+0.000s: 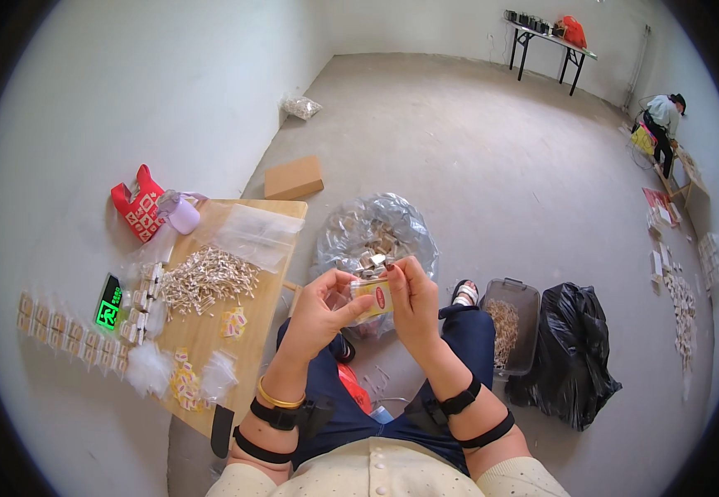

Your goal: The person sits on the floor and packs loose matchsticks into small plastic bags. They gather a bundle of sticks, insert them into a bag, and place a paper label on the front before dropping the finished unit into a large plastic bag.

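In front of me, above the large clear plastic bag (336, 240) on the floor, I grip a small clear packet with a yellow and red label (372, 291). My left hand (319, 311) pinches its left side between thumb and fingers. My right hand (413, 302) has its fingers closed on the right edge. Small pale pieces (384, 240) lie inside the big bag, too small to name. On the wooden table (247, 290) to my left are a heap of small white-tipped sticks (206, 280), yellow labels (184, 383) and clear little bags (218, 374).
At my right stand a grey bin (525, 311) holding tan pieces and a black plastic bag (570, 356). Filled packets (69, 335) line the left wall side. A cardboard box (293, 177) lies beyond the table. Far right, another person (666, 120) bends over near a wooden frame.
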Available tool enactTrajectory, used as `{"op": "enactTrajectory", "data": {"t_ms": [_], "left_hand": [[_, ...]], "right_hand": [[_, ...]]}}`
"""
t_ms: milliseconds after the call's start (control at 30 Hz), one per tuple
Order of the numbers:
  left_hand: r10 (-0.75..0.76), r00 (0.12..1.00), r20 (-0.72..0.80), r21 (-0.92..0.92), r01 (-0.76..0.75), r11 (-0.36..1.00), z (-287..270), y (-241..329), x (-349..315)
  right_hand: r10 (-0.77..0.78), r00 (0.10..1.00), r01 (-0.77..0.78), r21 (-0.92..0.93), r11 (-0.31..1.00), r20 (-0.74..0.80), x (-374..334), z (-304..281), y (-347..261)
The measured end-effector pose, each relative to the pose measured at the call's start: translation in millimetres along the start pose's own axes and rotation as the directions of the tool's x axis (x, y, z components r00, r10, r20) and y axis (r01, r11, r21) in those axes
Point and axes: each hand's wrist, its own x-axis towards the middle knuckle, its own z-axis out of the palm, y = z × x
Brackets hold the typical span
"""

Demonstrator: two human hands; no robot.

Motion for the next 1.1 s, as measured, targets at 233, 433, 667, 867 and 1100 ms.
{"op": "enactTrajectory", "data": {"t_ms": [233,433,667,867,1100], "left_hand": [[-0.027,0.998,-0.059,-0.142,0.019,0.990,11.4,1.9,-3.2],[0.009,0.965,-0.264,-0.366,-0.109,0.924,17.3,-23.9,2.0],[0.078,0.871,-0.485,-0.339,-0.269,0.902,26.7,-15.8,1.7],[0.186,0.921,-0.344,-0.025,-0.207,0.978,23.2,9.8,-3.3],[0.314,0.935,-0.163,0.546,-0.180,0.818,33.3,9.2,10.9]], "right_hand": [[0.053,0.998,-0.050,0.071,0.996,-0.030,-0.5,-3.0,4.2],[0.180,0.983,-0.165,0.327,0.930,-0.017,-2.9,1.5,23.1],[0.210,0.974,-0.152,0.441,0.885,-0.086,-2.3,4.0,34.0],[0.357,0.934,-0.267,0.596,0.757,-0.035,5.8,-3.4,24.6],[0.289,0.955,-0.201,0.573,0.794,-0.065,4.2,2.9,34.6]]}}
